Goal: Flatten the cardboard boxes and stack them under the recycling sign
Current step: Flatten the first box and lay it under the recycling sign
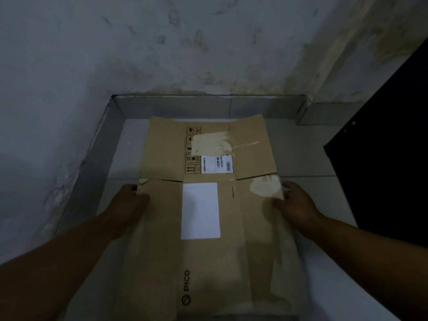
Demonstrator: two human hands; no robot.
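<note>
A flattened brown cardboard box (234,251) with a white label and a printed "PICO" logo spreads in front of me, low over the tiled floor. My left hand (128,203) grips its left edge and my right hand (295,202) grips its right edge, fingers curled over the board. Beyond it a second flattened box (166,149) with a barcode sticker and torn tape lies flat on the floor, close to the back wall. The near box's far edge overlaps that one. No recycling sign shows in this view.
A stained grey wall (162,54) with a tiled skirting (208,107) closes the corner at the back and left. A black panel (389,158) stands at the right. Pale floor tiles (301,154) show around the boxes.
</note>
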